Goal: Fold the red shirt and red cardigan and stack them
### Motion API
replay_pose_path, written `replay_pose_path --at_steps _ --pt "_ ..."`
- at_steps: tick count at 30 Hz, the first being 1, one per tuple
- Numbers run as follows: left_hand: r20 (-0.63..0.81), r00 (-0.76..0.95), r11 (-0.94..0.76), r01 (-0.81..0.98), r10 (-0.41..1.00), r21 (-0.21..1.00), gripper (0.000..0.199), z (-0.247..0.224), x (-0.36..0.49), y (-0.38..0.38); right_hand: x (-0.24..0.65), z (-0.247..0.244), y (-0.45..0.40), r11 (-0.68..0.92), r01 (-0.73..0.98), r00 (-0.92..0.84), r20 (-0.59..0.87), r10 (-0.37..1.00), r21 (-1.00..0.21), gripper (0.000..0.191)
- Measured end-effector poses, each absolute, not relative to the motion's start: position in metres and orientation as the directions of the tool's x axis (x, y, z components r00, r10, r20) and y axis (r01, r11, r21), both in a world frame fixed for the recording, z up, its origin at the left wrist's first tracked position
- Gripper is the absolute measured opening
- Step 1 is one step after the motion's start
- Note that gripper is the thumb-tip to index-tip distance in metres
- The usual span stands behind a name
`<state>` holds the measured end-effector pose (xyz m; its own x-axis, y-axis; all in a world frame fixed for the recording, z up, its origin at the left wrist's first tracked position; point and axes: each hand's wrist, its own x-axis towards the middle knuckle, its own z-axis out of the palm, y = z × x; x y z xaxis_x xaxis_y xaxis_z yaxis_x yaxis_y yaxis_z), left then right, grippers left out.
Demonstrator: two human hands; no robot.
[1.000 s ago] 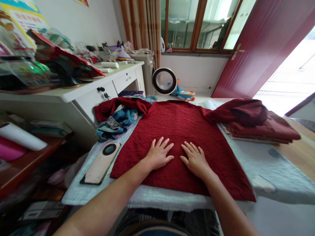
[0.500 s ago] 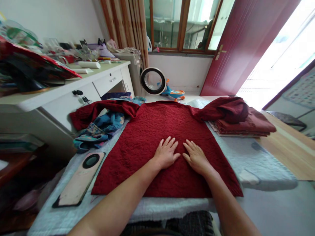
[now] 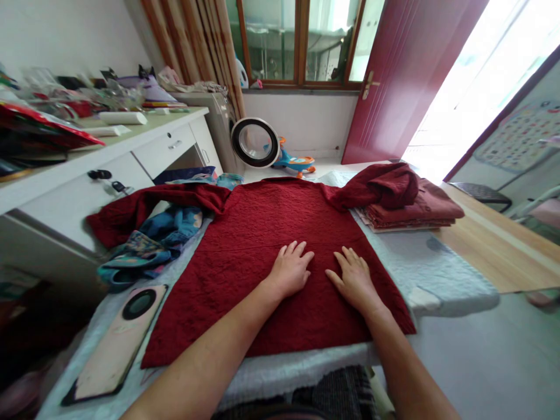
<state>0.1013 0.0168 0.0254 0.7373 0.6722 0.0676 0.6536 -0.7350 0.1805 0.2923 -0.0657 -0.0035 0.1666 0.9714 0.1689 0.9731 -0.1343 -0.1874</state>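
A dark red long-sleeved top (image 3: 280, 216) lies spread on a table covered with a pale blue cloth (image 3: 455, 268). Its hem runs along the near edge, and its sleeves stretch out to both sides. My left hand (image 3: 291, 268) rests flat on the middle of the top, fingers stretched and slightly apart. To its right, my right hand (image 3: 353, 279) lies palm down on the same fabric with fingers spread. Neither hand grips anything. The right sleeve is bunched over a stack of folded reddish cloth (image 3: 437, 204); the left one drapes across a crumpled blue patterned garment (image 3: 175, 227).
A phone (image 3: 116, 344) lies at the table's left edge. A white desk (image 3: 166, 146) with cluttered top stands at the left. Beyond the table are a washing machine with its round door (image 3: 255, 143) open, a blue and orange ride-on toy (image 3: 297, 162) and a red door (image 3: 406, 76).
My right hand has slid a little to the right, widening the gap between the hands. My left hand stays on the fabric. The whole view has turned slightly to the right.
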Motion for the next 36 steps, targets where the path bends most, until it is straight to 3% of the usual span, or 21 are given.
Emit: replay_pose_path --at_steps 4,7,12,16,22,28,33,36 --pt "0.17 0.804 -0.816 0.529 0.57 0.233 0.038 0.017 0.107 0.013 0.293 -0.001 -0.066 -0.022 0.97 0.093 0.289 0.953 -0.241 0.029" --pt "0.202 0.806 -0.824 0.505 0.557 0.257 0.035 0.014 0.108 0.01 0.293 0.004 -0.064 -0.01 0.964 0.088 0.284 0.955 -0.264 0.019" --pt "0.125 0.847 -0.836 0.466 0.516 0.288 0.027 0.028 0.104 -0.003 0.294 0.018 -0.07 0.032 0.921 0.066 0.237 0.969 -0.388 0.017" --pt "0.037 0.893 -0.83 0.402 0.449 0.387 0.015 0.042 0.093 -0.017 0.289 0.037 -0.1 0.123 0.869 -0.043 0.175 0.984 -0.48 0.01" --pt "-0.063 0.904 -0.76 0.392 0.423 0.518 0.035 0.054 0.081 -0.022 0.28 0.054 -0.145 0.164 0.878 -0.221 -0.077 0.972 -0.45 0.036" --pt "-0.097 0.911 -0.741 0.384 0.4 0.551 0.039 0.057 0.08 -0.021 0.278 0.05 -0.144 0.179 0.899 -0.205 -0.023 0.979 -0.399 0.015" --pt "-0.122 0.911 -0.735 0.393 0.395 0.552 0.047 0.063 0.079 -0.025 0.28 0.06 -0.132 0.229 0.864 -0.25 0.012 0.968 -0.448 0.023" --pt "-0.104 0.888 -0.727 0.429 0.448 0.537 0.032 0.064 0.081 -0.023 0.281 0.065 -0.122 0.204 0.856 -0.183 0.092 0.979 -0.475 0.024"
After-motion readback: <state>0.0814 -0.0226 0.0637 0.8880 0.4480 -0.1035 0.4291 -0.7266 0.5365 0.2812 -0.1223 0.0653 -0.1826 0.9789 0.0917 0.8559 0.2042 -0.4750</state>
